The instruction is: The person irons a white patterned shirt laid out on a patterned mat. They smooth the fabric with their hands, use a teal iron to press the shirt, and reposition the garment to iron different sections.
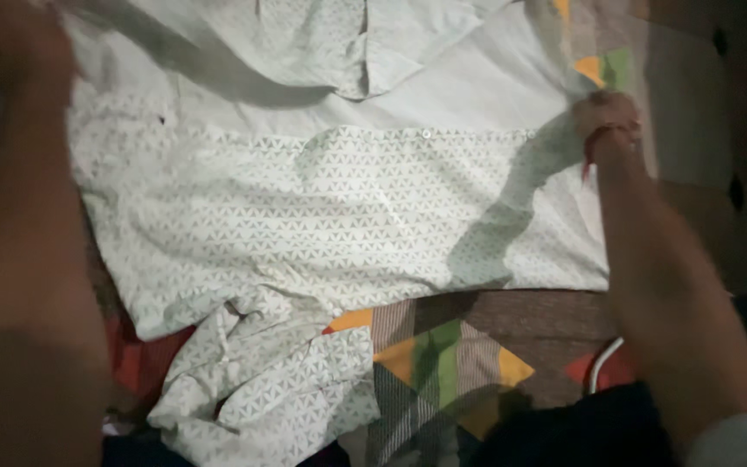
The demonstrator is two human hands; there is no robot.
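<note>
White patterned shirt [339, 207] flat on quilt [443, 363]; R hand [605, 117] fingers pinch its edge, L hand [10, 52] blurred, can't tell.

I have a single view, from the camera on the wearer's head, looking steeply down and a little forward over the work. It sits close: the white patterned shirt [339, 207] spread on the multicoloured cloth [443, 363] fills most of the frame. The left forearm [19, 285] looms large and blurred against the left edge, very near the lens, while the right hand [607, 117] reaches away toward the upper right. With only this view, nothing overlaps another.
</note>
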